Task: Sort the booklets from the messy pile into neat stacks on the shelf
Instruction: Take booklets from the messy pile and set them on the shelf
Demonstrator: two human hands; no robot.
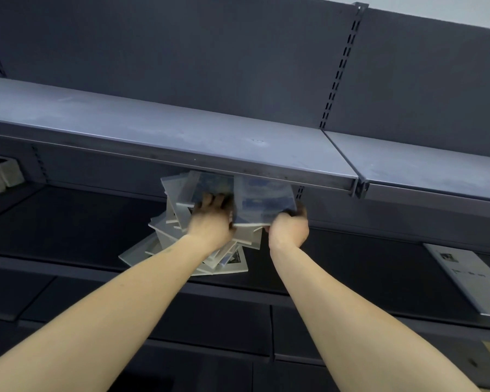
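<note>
A messy pile of booklets [170,244] lies on the dark middle shelf [68,222], fanned out at odd angles under the upper shelf. My left hand [210,219] lies on top of the pile, its fingers curled over a dark-covered booklet [212,185]. My right hand [289,227] grips the lower right corner of a bluish booklet [263,199] that is lifted and tilted up above the pile. The tops of both booklets are hidden behind the upper shelf's front edge.
A grey upper shelf [181,137] juts out just above the hands. A flat booklet stack [470,281] lies on the middle shelf at the far right. Grey metal blocks [0,174] sit at the far left. Lower dark shelves run below the arms.
</note>
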